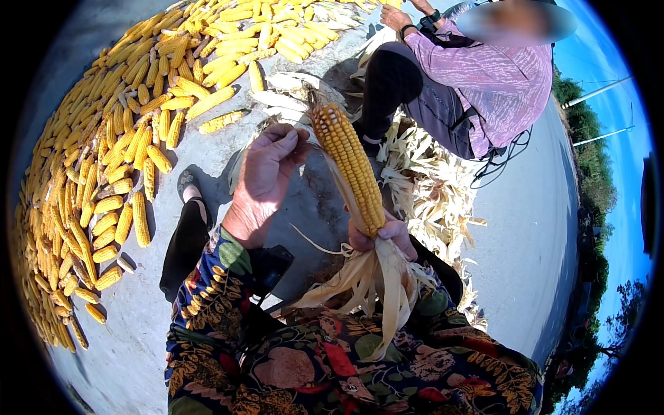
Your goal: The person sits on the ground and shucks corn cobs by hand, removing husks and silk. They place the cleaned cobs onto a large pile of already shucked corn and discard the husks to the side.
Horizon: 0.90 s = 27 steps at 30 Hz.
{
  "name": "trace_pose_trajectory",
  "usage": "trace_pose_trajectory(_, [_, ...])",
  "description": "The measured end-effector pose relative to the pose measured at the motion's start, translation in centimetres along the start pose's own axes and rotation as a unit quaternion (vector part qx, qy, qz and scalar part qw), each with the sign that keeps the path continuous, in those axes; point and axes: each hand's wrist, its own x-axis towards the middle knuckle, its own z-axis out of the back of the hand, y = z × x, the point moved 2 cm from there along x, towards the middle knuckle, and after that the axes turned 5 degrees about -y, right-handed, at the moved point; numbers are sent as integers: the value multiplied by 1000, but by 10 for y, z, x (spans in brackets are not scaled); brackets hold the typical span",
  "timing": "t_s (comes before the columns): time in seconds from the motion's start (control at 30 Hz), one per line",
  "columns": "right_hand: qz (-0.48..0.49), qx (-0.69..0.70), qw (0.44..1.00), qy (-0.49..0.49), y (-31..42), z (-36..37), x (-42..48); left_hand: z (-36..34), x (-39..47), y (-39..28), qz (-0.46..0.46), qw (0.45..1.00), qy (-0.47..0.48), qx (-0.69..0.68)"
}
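An ear of yellow corn (348,166) stands tilted in front of me, kernels bare and a tuft of dark silk at its tip. My right hand (384,234) grips it around the base. Peeled-back husk leaves (381,282) hang below that hand over my lap. One pale husk leaf (343,189) still lies along the ear's left side. Beside the tip, my left hand (273,166) has thumb and fingers pinched together, seemingly on the upper end of that leaf; the fingers partly hide the contact.
Husked corn ears (129,129) spread in a large pile over the concrete on the left. Loose husks (430,181) are heaped on the right. Another person (487,93) in a pink top sits close by at upper right, hands (397,18) near more corn. A road (519,233) runs along the right.
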Motion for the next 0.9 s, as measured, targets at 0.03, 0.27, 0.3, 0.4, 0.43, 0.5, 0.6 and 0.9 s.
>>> trace_pose_trajectory(0.03, [-2, -3, 1000, -2, 0, 0, 0, 0, 0, -1, 3, 1000, 5, 12])
trace_pose_trajectory(0.27, [21, 8, 1000, 17, 0, -6, 1, -19, -10, -5, -15, 988, 12, 153])
trace_pose_trajectory(0.3, [21, 9, 1000, 21, 0, -6, 1, -20, -10, -5, -20, 986, 15, 166])
trace_pose_trajectory(0.4, [19, 6, 1000, 11, 0, -9, 1, -16, -9, -3, -16, 983, 14, 185])
trace_pose_trajectory(0.43, [14, 2, 1000, 10, 0, -8, 0, -15, -8, -3, -17, 983, 14, 182])
trace_pose_trajectory(0.5, [4, -5, 1000, 9, 1, -6, -1, -13, -7, -2, -18, 984, 14, 176])
trace_pose_trajectory(0.6, [3, -1, 1000, 7, 2, -7, -1, -11, -6, 0, -19, 986, 11, 166])
trace_pose_trajectory(0.9, [5, 10, 1000, 17, 1, -6, 0, -12, -8, 0, -16, 990, 5, 139])
